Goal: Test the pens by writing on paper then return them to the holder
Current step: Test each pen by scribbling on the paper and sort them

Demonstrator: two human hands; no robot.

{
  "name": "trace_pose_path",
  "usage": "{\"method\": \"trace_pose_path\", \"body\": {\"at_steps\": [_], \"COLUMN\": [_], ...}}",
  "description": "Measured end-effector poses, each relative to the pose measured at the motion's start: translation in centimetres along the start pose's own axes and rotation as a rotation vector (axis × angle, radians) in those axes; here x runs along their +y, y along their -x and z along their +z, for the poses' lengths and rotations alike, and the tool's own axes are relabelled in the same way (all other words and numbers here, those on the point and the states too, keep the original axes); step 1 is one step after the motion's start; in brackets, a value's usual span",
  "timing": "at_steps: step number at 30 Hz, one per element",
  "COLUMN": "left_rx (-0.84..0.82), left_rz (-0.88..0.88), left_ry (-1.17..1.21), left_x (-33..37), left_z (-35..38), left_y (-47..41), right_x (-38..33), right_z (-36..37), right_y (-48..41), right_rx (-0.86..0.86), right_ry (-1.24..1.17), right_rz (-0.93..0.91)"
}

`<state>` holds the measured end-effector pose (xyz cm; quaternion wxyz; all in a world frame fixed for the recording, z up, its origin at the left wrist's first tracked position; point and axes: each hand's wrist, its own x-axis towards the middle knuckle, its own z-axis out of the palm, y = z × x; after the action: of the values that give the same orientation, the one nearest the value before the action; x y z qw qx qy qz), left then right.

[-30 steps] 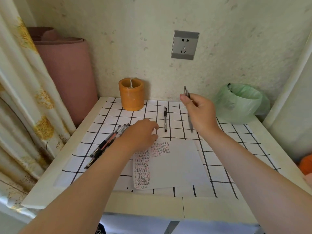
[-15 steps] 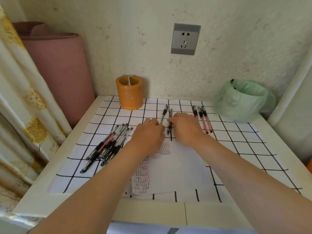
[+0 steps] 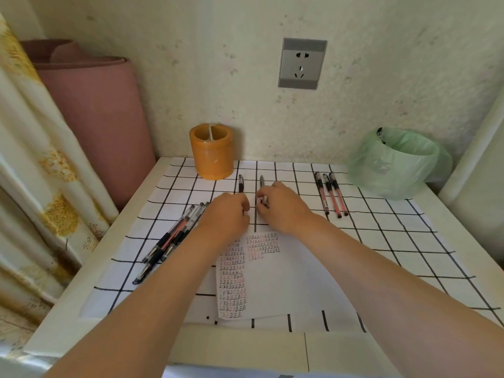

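Two black pens lie side by side on the checked cloth, just in front of the orange pen holder point(image 3: 212, 155). My left hand point(image 3: 227, 214) has curled fingers on the lower end of the left black pen point(image 3: 241, 183). My right hand point(image 3: 282, 207) pinches the lower end of the right black pen point(image 3: 261, 181). Only the top halves of both pens show. The written-on paper point(image 3: 275, 279) lies below my hands, with rows of black and red marks on its left part. The holder looks empty apart from its divider.
A bundle of several pens point(image 3: 171, 241) lies at the left of the cloth and three red pens point(image 3: 331, 195) at the right. A bin lined with a green bag point(image 3: 395, 165) stands back right. A pink roll point(image 3: 92, 118) and a curtain point(image 3: 30, 148) flank the table's left edge.
My right hand brought its raised pen down onto the cloth beside the other black pen. Both hands met there, and the two pens now lie a little further apart.
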<state>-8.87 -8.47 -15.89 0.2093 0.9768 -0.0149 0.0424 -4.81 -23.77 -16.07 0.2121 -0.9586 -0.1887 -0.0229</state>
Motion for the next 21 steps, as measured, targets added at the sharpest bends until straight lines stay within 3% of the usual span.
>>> {"method": "trace_pose_path", "body": {"at_steps": [8, 11, 14, 21], "left_rx": [-0.089, -0.038, 0.034, -0.004], "left_rz": [0.080, 0.135, 0.118, -0.007], "left_ry": [0.050, 0.064, 0.013, -0.007], "left_x": [-0.8, -1.0, -2.6, -8.0], "left_z": [-1.2, -2.5, -4.3, -7.5], "left_y": [0.7, 1.3, 2.1, 6.0], "right_x": [-0.8, -1.8, -3.7, -8.4], "right_z": [-0.4, -0.7, -0.8, 1.0], "right_y": [-0.1, 0.2, 0.5, 2.4], "right_rx": [-0.029, 0.014, 0.030, -0.049], "right_ry": [0.026, 0.009, 0.010, 0.010], "right_rz": [-0.003, -0.020, -0.094, -0.397]}}
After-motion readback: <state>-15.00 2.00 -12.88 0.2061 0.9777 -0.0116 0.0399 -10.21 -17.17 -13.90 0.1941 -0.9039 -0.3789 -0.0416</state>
